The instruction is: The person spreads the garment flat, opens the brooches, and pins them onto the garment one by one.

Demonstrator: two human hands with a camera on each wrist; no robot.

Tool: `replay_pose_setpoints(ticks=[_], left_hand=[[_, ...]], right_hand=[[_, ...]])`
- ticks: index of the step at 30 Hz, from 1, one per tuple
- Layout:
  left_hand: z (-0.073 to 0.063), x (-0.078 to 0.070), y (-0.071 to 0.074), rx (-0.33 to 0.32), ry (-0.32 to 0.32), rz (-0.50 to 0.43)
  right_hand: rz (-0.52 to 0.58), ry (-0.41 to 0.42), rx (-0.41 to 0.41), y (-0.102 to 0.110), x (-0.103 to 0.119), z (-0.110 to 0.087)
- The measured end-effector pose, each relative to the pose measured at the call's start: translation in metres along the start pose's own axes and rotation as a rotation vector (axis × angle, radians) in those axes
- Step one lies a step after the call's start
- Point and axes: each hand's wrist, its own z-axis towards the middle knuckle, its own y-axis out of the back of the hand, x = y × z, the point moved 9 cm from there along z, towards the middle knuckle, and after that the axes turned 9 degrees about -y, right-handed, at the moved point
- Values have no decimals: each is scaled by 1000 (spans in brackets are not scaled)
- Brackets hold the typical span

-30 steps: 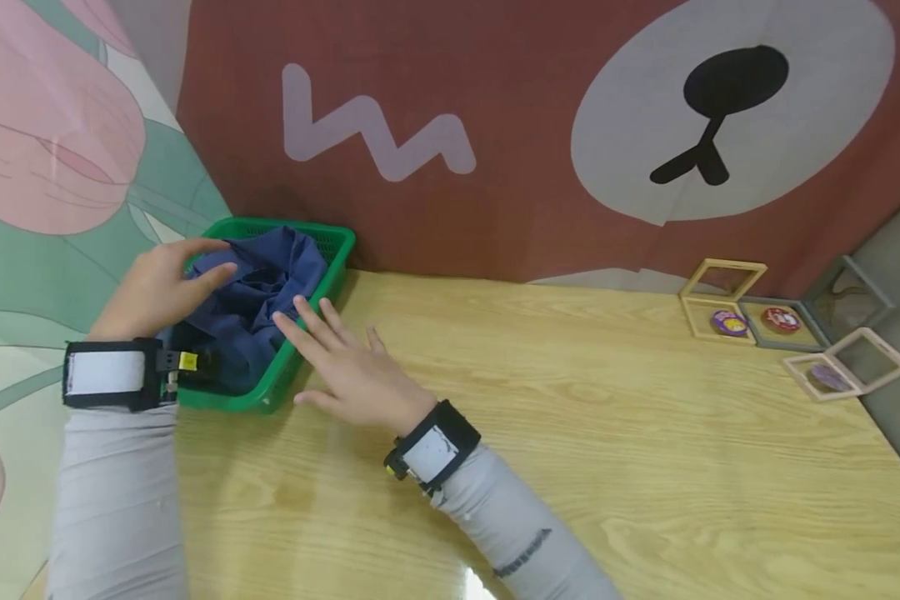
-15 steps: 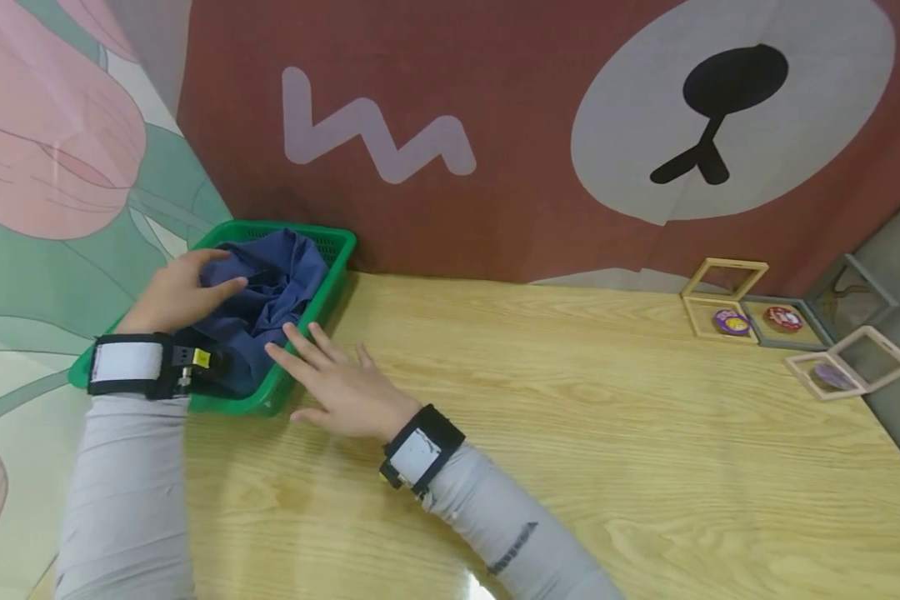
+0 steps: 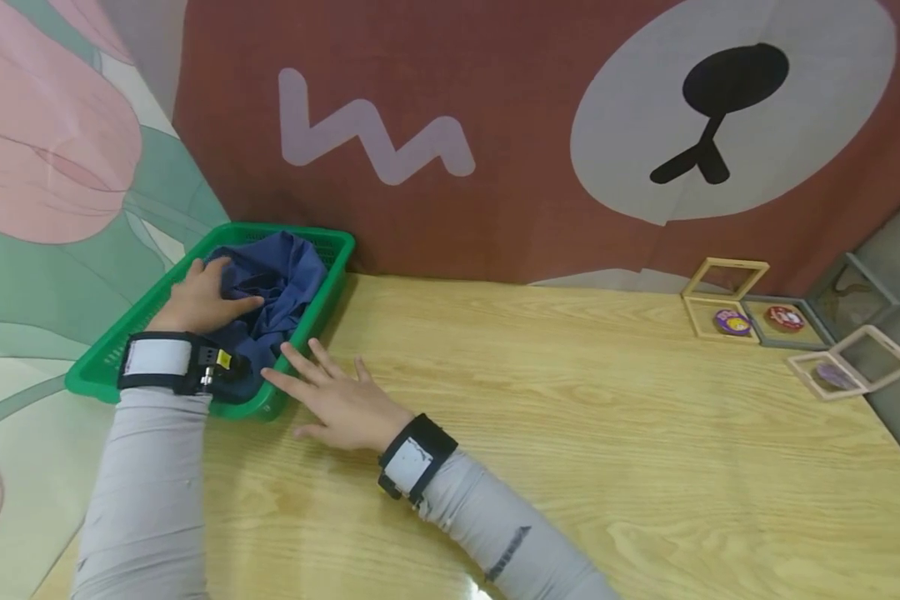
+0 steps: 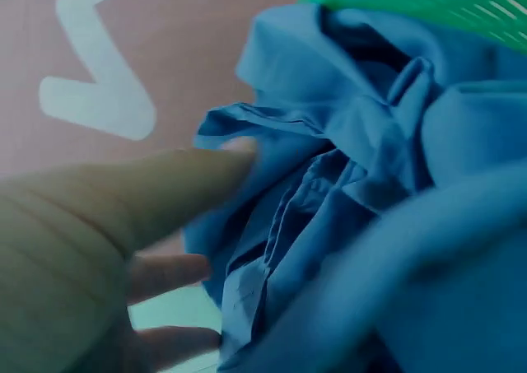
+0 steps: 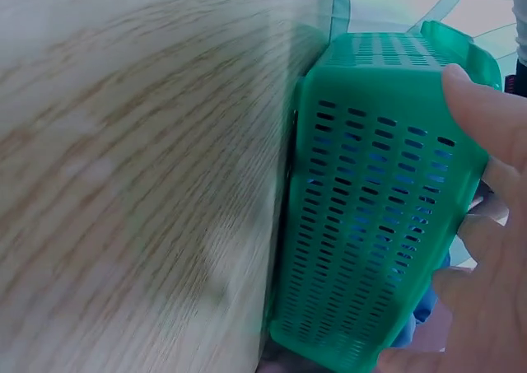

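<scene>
A: Report the nearest items, lower frame first.

B: Two grey sleeves enter from the bottom edge of the head view. The right hand [image 3: 341,402] lies flat on the wooden surface [image 3: 570,433], left of centre, fingers [image 3: 300,371] straight and spread. The fingertips meet the near right wall of the green basket [image 3: 97,371]; the right wrist view shows them against its perforated side.

A: Left hand?

B: The left hand [image 3: 198,298] is inside the basket, in the left middle of the frame. It rests on the blue cloth [image 3: 285,271]. In the left wrist view the thumb lies straight against a fold and the fingers are only loosely bent under the fabric; no firm grip is visible.

A: Cloth position?

B: Crumpled in the basket, bunched toward its far end. The basket sits at the surface's left edge, its far end near the brown backdrop [image 3: 495,125].

A: Farther items?

B: At the right middle, well apart from both hands, three small frames [image 3: 787,325] with round inserts lie near the wall.
</scene>
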Motion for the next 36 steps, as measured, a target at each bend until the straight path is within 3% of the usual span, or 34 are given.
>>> replay_pose_setpoints(ticks=[10,22,27,32,36], left_hand=[[4,10,-26,166,92,17],[31,41,-63,349,89,25],[36,42,-66,373,99,10],[40,39,-65,351,84,6],[44,45,-71,335,57,-4]], right_hand=[[-14,-14,-10,-7,2,1],[-50,-31,-58,-10,-2,1],[-64,-41,-67,-9,-3,-1],[-58,-48,-95,-6,-4,-1],[-68,-53,-105,-7,-4,0]])
